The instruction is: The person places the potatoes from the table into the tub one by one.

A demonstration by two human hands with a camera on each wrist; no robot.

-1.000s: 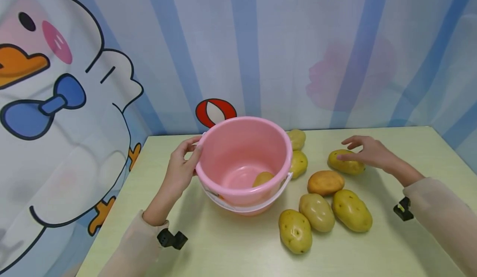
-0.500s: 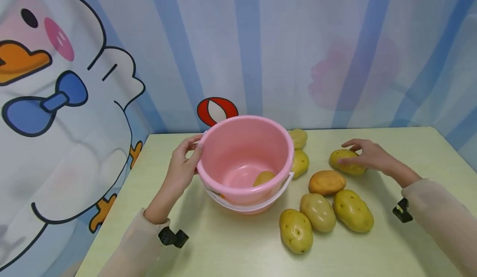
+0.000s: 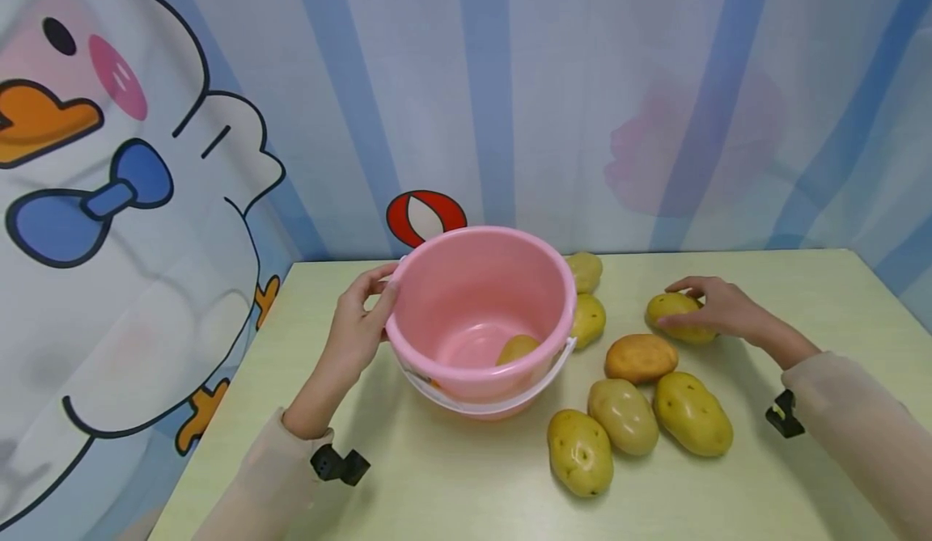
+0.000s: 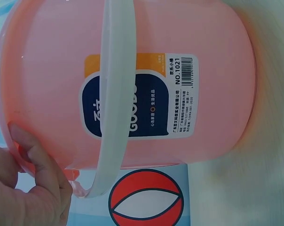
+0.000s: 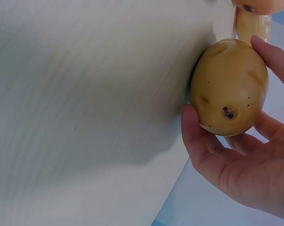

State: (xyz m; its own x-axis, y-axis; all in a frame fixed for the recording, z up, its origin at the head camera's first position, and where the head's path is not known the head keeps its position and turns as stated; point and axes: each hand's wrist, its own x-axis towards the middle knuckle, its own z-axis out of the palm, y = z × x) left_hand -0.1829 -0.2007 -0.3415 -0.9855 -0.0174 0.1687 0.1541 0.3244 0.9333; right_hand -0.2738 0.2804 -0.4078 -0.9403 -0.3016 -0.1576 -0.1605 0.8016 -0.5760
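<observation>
A pink bucket point(image 3: 480, 282) stands on the table, with one potato point(image 3: 518, 349) inside it. My left hand point(image 3: 357, 323) pinches its rim on the left side, thumb and fingers to either side of the edge. In the left wrist view the bucket's label point(image 4: 142, 96) shows behind the white handle point(image 4: 116, 94). At the back right, my right hand point(image 3: 728, 310) grips a yellow potato point(image 3: 666, 308). From the right wrist view, fingers and thumb curl round this potato point(image 5: 229, 87), which sits close over the table.
Right of the bucket lie a brownish potato point(image 3: 641, 358), a pale potato point(image 3: 622, 416) and yellow potatoes point(image 3: 580, 452), one of them larger point(image 3: 692, 413). Two more, a near one point(image 3: 588, 320) and a far one point(image 3: 585, 272), sit partly behind the bucket. A printed curtain point(image 3: 553, 104) borders the table's back.
My right hand has lowered slightly and closed its fingers round the back-right potato. The left hand keeps its hold on the bucket. The view shifts slightly.
</observation>
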